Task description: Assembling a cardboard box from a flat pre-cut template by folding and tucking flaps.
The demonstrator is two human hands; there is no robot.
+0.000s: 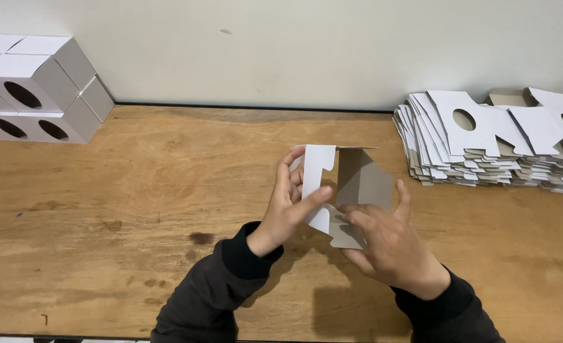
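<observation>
Here, both hands meet over the middle of the wooden table, working 1 half-folded cardboard box blank that is held up off the surface between them. The left hand grips the blank's white left panel, fingers curled behind it and the thumb pressed across its front, so that hand is closed on the card. The right hand lies against the lower grey flap with its fingers spread and only loosely bent; it presses and steadies the card, and whether it actually pinches the flap cannot be told. The blank stands roughly upright, its long axis running from the hands up toward the wall, with the grey inner face turned to the camera and the white outer face on the left. Both hands are touching it, the left higher up, the right lower and nearer the body. To the right, well apart from the hands, sits a stack of flat die-cut blanks with round holes, close to the table's back edge. At the far left, near the wall, stand several finished white boxes with oval openings. Bare wood lies between the hands and both piles, and toward the near edge.
</observation>
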